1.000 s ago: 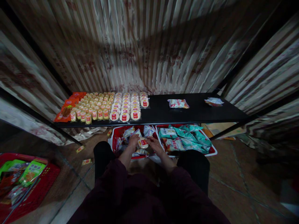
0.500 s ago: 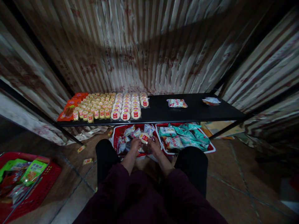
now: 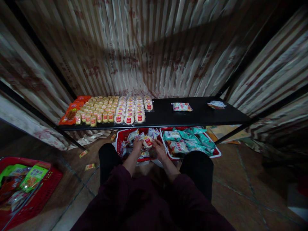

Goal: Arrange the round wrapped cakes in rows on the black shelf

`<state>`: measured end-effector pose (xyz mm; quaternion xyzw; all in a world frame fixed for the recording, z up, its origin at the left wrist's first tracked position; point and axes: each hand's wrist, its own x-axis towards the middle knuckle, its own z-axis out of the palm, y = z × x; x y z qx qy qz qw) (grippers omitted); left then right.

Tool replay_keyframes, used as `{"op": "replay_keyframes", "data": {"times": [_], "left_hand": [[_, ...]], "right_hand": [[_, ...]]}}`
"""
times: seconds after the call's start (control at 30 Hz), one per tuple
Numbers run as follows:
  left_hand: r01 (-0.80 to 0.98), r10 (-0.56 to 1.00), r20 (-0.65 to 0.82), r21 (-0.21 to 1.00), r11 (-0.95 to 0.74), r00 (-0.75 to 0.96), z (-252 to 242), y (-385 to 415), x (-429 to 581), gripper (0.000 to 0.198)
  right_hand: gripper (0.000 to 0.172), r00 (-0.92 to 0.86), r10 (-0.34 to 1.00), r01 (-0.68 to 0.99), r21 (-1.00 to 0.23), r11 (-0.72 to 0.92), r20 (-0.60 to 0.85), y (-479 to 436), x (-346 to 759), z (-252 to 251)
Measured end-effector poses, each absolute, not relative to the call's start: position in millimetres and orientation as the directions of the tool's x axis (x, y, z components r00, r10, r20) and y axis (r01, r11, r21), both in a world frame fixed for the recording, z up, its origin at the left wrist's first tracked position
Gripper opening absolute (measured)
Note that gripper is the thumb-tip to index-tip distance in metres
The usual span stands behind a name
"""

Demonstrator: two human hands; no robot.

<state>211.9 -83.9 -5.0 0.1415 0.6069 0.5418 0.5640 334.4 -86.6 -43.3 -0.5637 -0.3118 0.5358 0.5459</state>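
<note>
Both hands have risen slightly toward the shelf edge since half a second ago, carrying the cake with them. Left hand [image 3: 137, 145] and right hand [image 3: 159, 148] meet over the red plastic basket of mixed wrapped snacks [image 3: 119, 138] on the floor, between the person's knees. Between them: a round pale cake in clear wrap with a red label [image 3: 147, 141]. Left fingers are closed on its left edge; right fingers curl at its right side, touching the wrap. Cake lies face-up and tilted, label toward the camera; being a disc it shows no clear long axis, and which way the label text runs is too small to tell.

Just right of that basket, a second red basket holding teal and white snack bags [image 3: 218, 155]. Above both, a black shelf board [image 3: 202, 118] with rows of the same round cakes [image 3: 131, 110] at its left half, smaller yellow wrapped cakes [image 3: 97, 110] beside them, orange flat packets [image 3: 71, 112] at the far left.
</note>
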Motion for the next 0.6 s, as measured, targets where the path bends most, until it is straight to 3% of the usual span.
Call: {"op": "replay_keyframes", "data": {"times": [0.27,0.6], "left_hand": [[-0.478,0.808,-0.489,0.824,0.304,-0.328,-9.4,-77.1,210.0,0.018],[-0.515,0.823,-0.467,0.817,0.260,-0.325,-0.1,-76.5,212.9,0.025]], "right_hand": [[0.043,0.201,0.908,-0.356,-0.891,-0.281,-0.367,-87.4,327.2,-42.5],[0.037,0.176,0.897,-0.421,-0.855,-0.304,-0.405,-95.5,322.7,-25.6]]}}
